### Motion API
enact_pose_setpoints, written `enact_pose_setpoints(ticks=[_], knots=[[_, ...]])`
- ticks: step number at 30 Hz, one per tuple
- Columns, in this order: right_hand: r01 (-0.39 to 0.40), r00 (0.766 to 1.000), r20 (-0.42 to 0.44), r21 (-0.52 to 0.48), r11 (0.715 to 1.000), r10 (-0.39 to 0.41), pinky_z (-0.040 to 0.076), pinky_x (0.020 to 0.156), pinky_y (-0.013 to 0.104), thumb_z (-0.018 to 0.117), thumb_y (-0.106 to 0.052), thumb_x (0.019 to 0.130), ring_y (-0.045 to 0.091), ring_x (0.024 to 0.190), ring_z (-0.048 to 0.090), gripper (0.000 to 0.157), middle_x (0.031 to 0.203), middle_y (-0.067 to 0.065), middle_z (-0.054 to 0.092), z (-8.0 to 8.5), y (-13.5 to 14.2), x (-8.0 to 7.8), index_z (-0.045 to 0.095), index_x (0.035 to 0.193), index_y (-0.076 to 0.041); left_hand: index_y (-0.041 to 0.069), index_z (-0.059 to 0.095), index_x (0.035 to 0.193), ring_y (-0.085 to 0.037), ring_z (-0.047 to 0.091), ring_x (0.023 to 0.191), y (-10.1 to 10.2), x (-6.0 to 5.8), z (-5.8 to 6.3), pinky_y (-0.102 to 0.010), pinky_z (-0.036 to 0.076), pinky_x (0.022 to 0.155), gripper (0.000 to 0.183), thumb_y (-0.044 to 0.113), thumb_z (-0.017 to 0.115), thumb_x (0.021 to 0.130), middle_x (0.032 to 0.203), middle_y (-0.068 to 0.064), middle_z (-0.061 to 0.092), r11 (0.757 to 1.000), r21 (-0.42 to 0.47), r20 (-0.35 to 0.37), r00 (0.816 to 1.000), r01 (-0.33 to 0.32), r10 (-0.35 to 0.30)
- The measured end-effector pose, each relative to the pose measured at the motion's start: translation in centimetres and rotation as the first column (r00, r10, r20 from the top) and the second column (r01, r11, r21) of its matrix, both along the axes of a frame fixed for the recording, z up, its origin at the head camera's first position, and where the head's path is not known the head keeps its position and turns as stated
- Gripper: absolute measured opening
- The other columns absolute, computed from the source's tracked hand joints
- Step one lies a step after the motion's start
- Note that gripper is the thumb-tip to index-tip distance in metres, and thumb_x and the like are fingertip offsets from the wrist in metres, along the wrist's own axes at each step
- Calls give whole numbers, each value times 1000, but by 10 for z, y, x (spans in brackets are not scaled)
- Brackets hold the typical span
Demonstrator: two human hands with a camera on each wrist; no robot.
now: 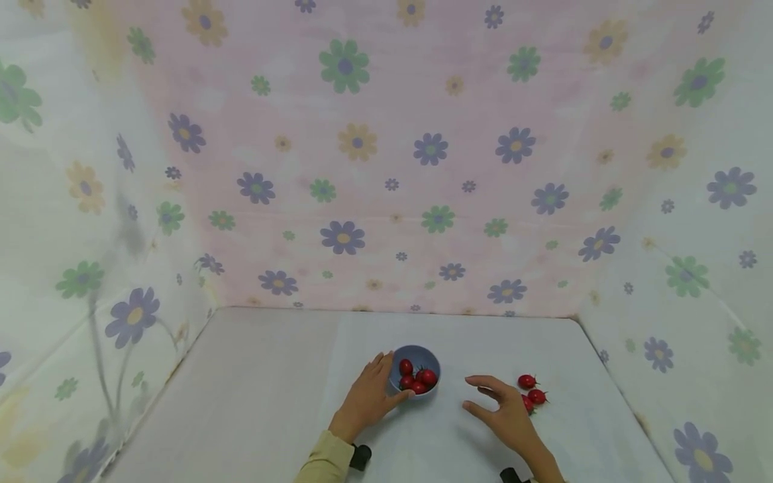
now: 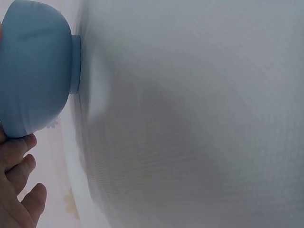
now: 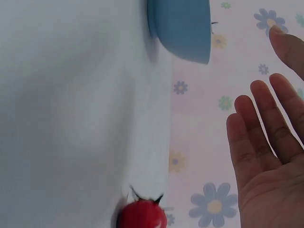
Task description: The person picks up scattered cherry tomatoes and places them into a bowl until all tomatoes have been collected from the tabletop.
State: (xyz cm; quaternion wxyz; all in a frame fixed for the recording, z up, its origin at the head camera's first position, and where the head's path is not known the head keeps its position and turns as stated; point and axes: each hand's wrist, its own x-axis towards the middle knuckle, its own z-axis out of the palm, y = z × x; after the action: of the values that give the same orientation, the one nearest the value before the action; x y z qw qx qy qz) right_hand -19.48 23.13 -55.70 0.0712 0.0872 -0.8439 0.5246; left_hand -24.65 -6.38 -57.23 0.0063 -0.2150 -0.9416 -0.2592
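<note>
A blue bowl (image 1: 432,389) stands on the white tabletop with several red cherry tomatoes (image 1: 427,378) inside. My left hand (image 1: 366,396) holds it from the left, thumb along the near rim and fingers against the far left side. In the left wrist view the fingertips (image 2: 29,141) touch the bowl's outer wall. To the right of the bowl, my right hand (image 1: 504,412) hovers above the table with nothing in it, thumb and fingers spread apart. Loose cherry tomatoes (image 1: 537,396) with stems lie just beyond that hand, one partly hidden by it.
White cloth covers the table (image 1: 260,389). A pink flowered back wall (image 1: 374,201) rises at its far edge, and pale flowered side panels (image 1: 676,322) close in the left and right. Dark wrist straps sit at both cuffs.
</note>
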Motion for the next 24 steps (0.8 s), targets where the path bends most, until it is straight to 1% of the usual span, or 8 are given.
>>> enact_pose_setpoints(ticks=[3,7,10,12,16,18,21,24], knots=[[24,1000,-10,25,999,-24,57,99,36,87,-10,79,20,113,69,41,121,6,73,1,9,4,73,118,-13,-3,36,155,-37,35,149,0,0,0,-55,32,121,96,67,60,93,158,-18,42,1000,10,-14,1000,8,-7],[50,997,-53,52,997,-47,59,95,34,88,-9,78,13,110,68,42,118,7,74,0,21,8,73,117,-8,-2,35,155,-38,35,149,0,1,1,-54,31,121,97,67,60,92,158,-19,42,1000,17,-4,1000,7,-7],[69,996,-57,65,995,-65,59,95,34,89,-8,77,12,110,67,43,117,9,73,-3,29,10,72,117,-5,-2,35,156,-37,35,149,-1,1,2,-54,31,122,98,68,59,92,158,-19,42,1000,10,4,1000,4,-4],[82,996,-35,65,994,-80,59,95,35,89,-8,77,15,111,67,44,118,10,73,-4,33,10,72,117,-4,-2,35,156,-37,35,149,-1,1,2,-54,30,122,98,69,59,92,159,-19,42,1000,7,2,1000,3,-3],[100,994,29,66,993,-102,58,97,37,88,-8,78,27,115,68,45,121,12,72,-6,38,9,71,120,-4,-2,35,156,-37,34,150,-1,0,4,-54,30,122,98,68,59,92,159,-18,41,1000,20,0,1000,5,-5],[108,992,54,72,992,-112,57,98,39,88,-7,78,31,116,67,46,122,12,71,-7,40,8,71,120,-5,-2,35,156,-37,34,150,-1,0,4,-54,30,122,98,68,59,92,159,-18,41,1000,26,3,1000,6,-6],[111,990,71,92,990,-118,58,97,40,88,-8,78,32,114,67,45,121,12,72,-10,44,7,71,120,-5,-2,35,156,-38,35,149,0,0,4,-55,31,121,98,68,60,92,159,-19,42,1000,27,6,1000,6,-6],[121,989,77,108,987,-129,59,94,38,88,-7,77,30,111,69,44,119,11,72,-13,48,7,72,118,-5,-2,35,156,-37,34,150,0,1,3,-54,31,121,98,68,60,92,159,-18,42,1000,13,13,1000,-1,1]])
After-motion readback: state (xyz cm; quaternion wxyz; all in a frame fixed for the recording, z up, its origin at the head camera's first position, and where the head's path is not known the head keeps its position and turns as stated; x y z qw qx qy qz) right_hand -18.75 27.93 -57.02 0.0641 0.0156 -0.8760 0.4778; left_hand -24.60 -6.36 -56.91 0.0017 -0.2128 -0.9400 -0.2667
